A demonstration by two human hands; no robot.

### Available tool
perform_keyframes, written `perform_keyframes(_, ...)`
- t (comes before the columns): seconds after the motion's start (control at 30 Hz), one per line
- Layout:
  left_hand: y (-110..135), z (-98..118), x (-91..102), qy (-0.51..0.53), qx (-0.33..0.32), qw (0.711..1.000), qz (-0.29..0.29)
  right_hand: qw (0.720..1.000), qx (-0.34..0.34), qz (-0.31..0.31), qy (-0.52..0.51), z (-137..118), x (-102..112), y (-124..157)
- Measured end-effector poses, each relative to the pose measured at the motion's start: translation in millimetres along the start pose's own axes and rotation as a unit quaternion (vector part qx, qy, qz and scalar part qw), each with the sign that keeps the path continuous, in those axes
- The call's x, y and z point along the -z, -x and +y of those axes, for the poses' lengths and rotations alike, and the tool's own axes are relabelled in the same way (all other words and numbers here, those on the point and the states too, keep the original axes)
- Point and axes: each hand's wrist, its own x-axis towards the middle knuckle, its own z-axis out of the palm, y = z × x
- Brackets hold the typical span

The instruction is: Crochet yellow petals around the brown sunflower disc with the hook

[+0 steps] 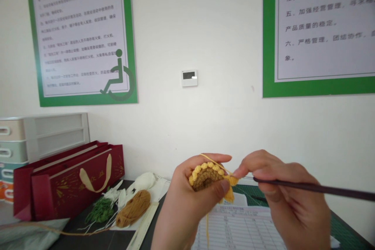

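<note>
My left hand (183, 199) is closed on a round crochet piece (207, 177) with a brown centre and a bumpy yellow edge. Its thumb presses the front of the piece, and a yellow yarn strand (215, 161) runs over the raised index finger. A yarn tail hangs below. Between the fingers of my right hand (288, 199) is a crochet hook (316, 189) with a dark handle pointing off to the right. The hook's tip is at the yellow edge, where the right fingertips nearly meet the piece; the exact stitch is too small to make out.
On the dark table at left lie a brown yarn skein (134, 208), green yarn (101, 209), white yarn (145, 181) and a ruler (143, 228). Dark red gift bags (79, 181) stand by a drawer unit (58, 129). A printed sheet (237, 228) and green cutting mat (347, 228) lie beneath my hands.
</note>
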Motion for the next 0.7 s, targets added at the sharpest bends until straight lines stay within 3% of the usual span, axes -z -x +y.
perform_keyframes(0.17,3.6,1.3,-4.8,0.008,-0.015,1.0,0.013,0.978,0.13,-0.079,0.14,-2.8,-2.3,-2.8)
perform_keyframes(0.3,6.0,1.5,-9.7,0.053,-0.013,0.998,0.036,0.974,0.14,-0.03,0.174,6.5,-7.7,2.5)
perform_keyframes(0.47,5.0,4.0,-9.6,0.153,0.02,0.988,0.022,0.99,0.086,0.034,0.102,22.2,-11.1,14.6)
perform_keyframes(0.6,3.2,2.9,-9.1,0.212,0.073,0.974,-0.018,0.981,0.156,0.074,0.086,26.8,-18.2,18.2)
perform_keyframes(0.7,3.0,-1.4,-13.2,0.197,0.068,0.978,0.002,0.962,0.192,0.09,0.174,24.6,-22.7,18.2)
